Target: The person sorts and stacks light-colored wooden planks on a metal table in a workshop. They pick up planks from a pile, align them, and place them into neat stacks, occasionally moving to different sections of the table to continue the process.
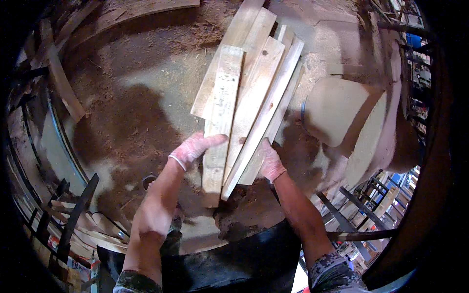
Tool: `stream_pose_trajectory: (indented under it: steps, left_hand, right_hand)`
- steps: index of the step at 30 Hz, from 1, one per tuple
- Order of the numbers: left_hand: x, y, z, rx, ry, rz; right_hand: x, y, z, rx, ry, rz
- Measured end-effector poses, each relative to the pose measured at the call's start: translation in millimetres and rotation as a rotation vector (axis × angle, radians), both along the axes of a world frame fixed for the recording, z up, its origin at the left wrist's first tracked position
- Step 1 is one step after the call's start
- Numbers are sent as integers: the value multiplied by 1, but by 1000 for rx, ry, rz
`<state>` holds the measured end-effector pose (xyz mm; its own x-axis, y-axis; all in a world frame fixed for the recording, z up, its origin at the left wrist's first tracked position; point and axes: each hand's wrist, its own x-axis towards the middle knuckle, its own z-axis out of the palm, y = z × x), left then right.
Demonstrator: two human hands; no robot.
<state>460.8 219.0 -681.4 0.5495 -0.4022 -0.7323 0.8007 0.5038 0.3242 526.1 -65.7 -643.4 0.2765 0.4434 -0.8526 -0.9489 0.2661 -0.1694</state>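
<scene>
Hands, left (194,148) and right (270,163), grasp fanned planks (246,97) at their near ends.

Both gloved hands, left hand (194,148) and right hand (270,163), grip fanned wooden boards (249,97).

wooden boards (249,97) | pale, rough-sawn, flat, narrow planks, about six | fanned in a loose stack, near ends bunched, far ends spread | nearest board (221,122) lies on top at the left, its near end lowest | held above the sawdust-covered floor (137,83), gripped at the near ends by both gloved hands
</scene>
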Motion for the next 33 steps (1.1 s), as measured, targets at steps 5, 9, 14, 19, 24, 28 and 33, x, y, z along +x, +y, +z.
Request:
stream_pose_trajectory:
  steps: [5,9,14,19,24,28,33]
  left_hand:
    - [-2,-7,6,91,56,24]
    - [-7,2,8,-103,152,112]
    - [-2,14,15,-31,129,36]
    - [1,26,10,77,-5,-88]
    - [-6,17,20,38,-60,99]
    - [-6,14,27,40,-117,189]
    - [1,18,54,97,-145,178]
  right_hand:
    - [-2,4,4,-166,-92,80]
    - [-7,-4,0,-85,-73,92]
    - [0,8,16,-78,-114,179]
    - [-2,13,17,-15,-102,182]
    - [-11,16,17,-37,-175,185]
    - [-14,27,31,-221,-147,265]
    - [-23,20,37,-73,-107,177]
